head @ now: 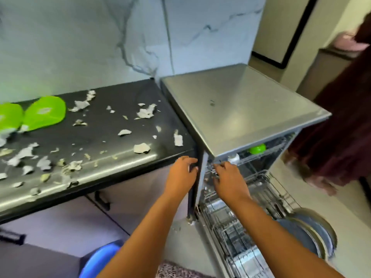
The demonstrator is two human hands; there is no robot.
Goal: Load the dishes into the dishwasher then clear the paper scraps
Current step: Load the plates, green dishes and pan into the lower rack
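The grey dishwasher (245, 109) stands open to the right of the black counter (112, 149). Its lower wire rack (261, 199) is pulled out, with steel plates (309, 233) standing in it. A green bowl (257, 148) sits in the upper rack. My right hand (228, 179) is at the front left of the upper rack, fingers curled on its wire edge. My left hand (182, 173) touches the dishwasher's left front corner with loosely bent fingers. Two green plates (46, 114) lie on the counter's far left. Torn paper scraps (142, 147) are strewn across the counter.
Cabinet fronts with dark handles (102, 199) run under the counter. A blue round object (100, 259) sits on the floor near my left arm. A person in a dark red garment (341, 137) stands right of the dishwasher. A marbled wall is behind.
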